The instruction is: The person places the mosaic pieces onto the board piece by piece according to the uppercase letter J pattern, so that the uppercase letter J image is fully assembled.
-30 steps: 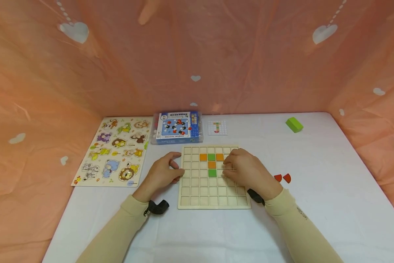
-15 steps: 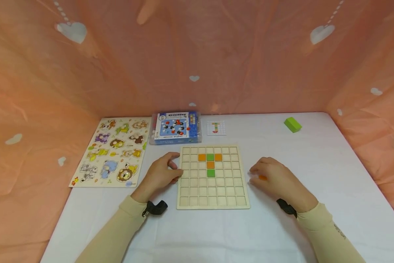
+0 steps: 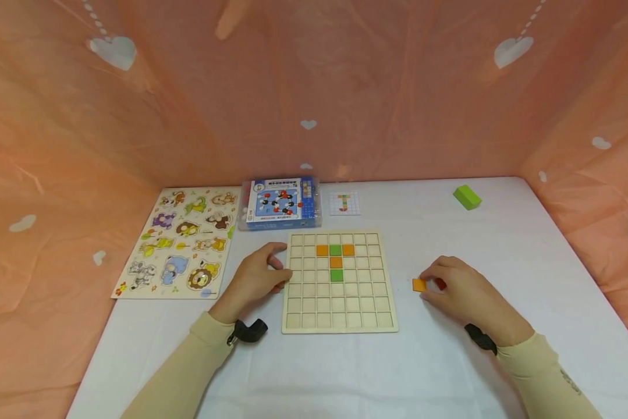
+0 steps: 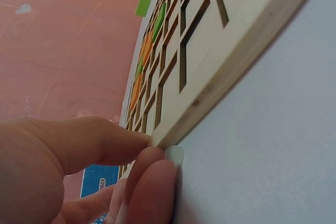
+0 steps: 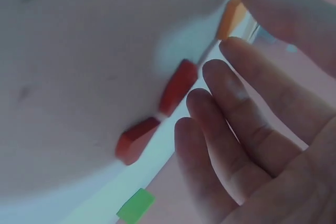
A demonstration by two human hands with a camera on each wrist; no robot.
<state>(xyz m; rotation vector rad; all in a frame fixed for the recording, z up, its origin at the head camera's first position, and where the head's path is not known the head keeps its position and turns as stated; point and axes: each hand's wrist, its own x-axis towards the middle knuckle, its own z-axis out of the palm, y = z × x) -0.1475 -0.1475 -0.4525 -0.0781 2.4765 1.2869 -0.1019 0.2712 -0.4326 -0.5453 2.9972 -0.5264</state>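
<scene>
A wooden grid board (image 3: 340, 332) lies mid-table with several orange and green square tiles set in its cells in a T-like shape. My left hand (image 3: 258, 274) holds the board's left edge; in the left wrist view its thumb (image 4: 115, 142) lies against the rim with a finger curled beside it. Right of the board, my right hand (image 3: 462, 294) pinches a loose orange square tile (image 3: 418, 285) between thumb and index finger. Two red wedge pieces (image 5: 178, 87) lie under that hand's other fingers in the right wrist view, mostly hidden in the head view.
Behind the board lie a pattern card (image 3: 344, 203) and a plastic box with a molecule picture (image 3: 279, 203). An animal puzzle board (image 3: 180, 241) is at the left. A green block (image 3: 467, 197) stands at the back right. A pink curtain (image 3: 314, 87) rises behind the table.
My right hand has moved from the board rightward to the loose orange tile and now has it between thumb and index finger. My left hand stays at the board's edge.
</scene>
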